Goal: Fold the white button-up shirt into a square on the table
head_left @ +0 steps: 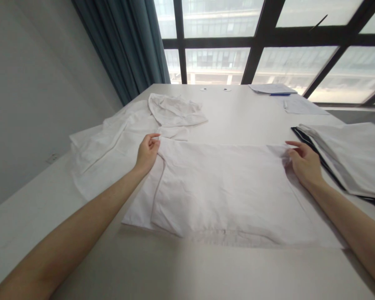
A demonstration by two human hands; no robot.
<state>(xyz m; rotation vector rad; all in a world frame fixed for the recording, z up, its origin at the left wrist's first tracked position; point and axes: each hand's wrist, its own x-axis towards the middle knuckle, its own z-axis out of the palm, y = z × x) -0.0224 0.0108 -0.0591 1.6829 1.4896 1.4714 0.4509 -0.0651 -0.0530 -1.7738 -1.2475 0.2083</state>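
Observation:
A white garment (231, 187), folded over on itself, lies across the middle of the white table (181, 275). An elastic-looking gathered edge runs along its near side. My left hand (147, 153) pinches its far left corner between thumb and fingers. At the far right corner, my right hand (304, 162) has the cloth between thumb and fingers, and the fabric there is slightly raised and creased. Another rumpled white garment (112, 141) spreads out to the left, beyond my left hand, with a bunched part (176, 110) at its far end.
On the right lies a stack of folded white cloth (353, 154) with a black-edged piece beneath. Papers (271, 88) and a blue pen (280, 94) rest near the far right edge. A blue curtain (128, 46) and windows (218, 62) stand behind the table.

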